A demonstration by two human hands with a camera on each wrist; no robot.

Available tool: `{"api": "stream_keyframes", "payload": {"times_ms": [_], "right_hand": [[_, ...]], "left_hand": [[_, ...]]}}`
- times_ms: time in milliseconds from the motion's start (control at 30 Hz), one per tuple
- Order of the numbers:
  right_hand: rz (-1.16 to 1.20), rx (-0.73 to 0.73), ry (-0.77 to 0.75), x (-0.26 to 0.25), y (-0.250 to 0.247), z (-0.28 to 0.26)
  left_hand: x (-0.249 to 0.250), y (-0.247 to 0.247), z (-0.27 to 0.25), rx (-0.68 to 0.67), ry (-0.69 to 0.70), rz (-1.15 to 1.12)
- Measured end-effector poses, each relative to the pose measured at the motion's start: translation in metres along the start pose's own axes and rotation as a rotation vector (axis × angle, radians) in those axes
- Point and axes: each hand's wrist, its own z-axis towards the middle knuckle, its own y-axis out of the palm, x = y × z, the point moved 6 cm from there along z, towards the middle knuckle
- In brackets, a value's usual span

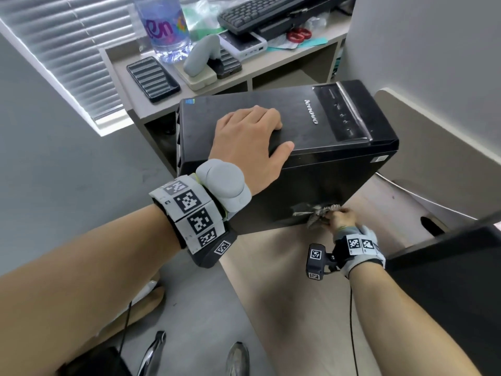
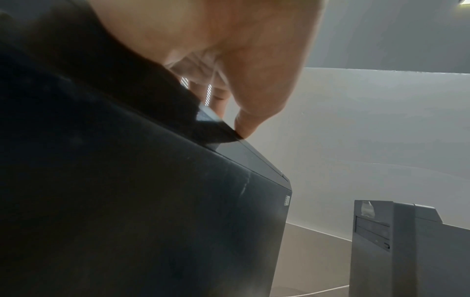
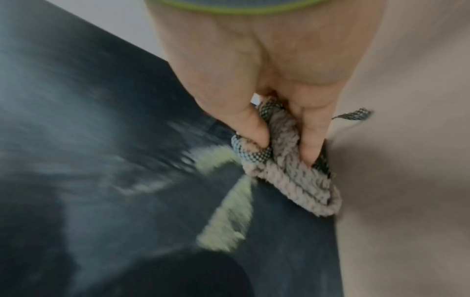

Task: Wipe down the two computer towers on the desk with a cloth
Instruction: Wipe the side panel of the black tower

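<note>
A black Lenovo tower [image 1: 325, 172] stands on the beige desk [image 1: 284, 294]. My left hand [image 1: 282, 137] rests on its top, fingers laid across the lid and the thumb [image 2: 246, 124] on the near top edge. Low on the side panel [image 3: 101, 140], near the front bottom corner, my right hand [image 1: 341, 217] grips a bunched grey cloth [image 1: 320, 215] and presses it to the panel. In the right wrist view the cloth [image 3: 292, 176] sits between thumb and fingers, with pale smears [image 3: 229, 217] beside it. A second dark tower [image 1: 447, 280] stands at the right, also in the left wrist view [image 2: 406, 251].
Behind the tower a low shelf [image 1: 284, 69] carries a water bottle [image 1: 165, 28], a keyboard [image 1: 257, 12], red scissors [image 1: 298, 35] and small devices. A grey partition [image 1: 433, 44] rises at the back right. A black cable [image 1: 352, 321] crosses the desk. Grey floor lies to the left.
</note>
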Motion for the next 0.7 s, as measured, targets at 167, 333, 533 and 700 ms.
{"api": "stream_keyframes", "payload": {"times_ms": [167,333,533,700], "right_hand": [[0.149,-0.188,0.123,0.020,0.040,-0.029],[0.253,-0.069,-0.032,-0.020,0.004,-0.036],[0.287,0.011,0.051,-0.004,0.000,-0.024],[0.198,-0.202,0.065,0.005,0.058,-0.048]], "left_hand": [[0.001,0.001,-0.001,-0.006,0.005,0.006],[0.003,0.000,-0.001,-0.005,0.012,-0.011],[0.002,0.000,-0.003,0.001,0.011,-0.001],[0.002,-0.001,-0.001,0.000,0.020,0.029]]}}
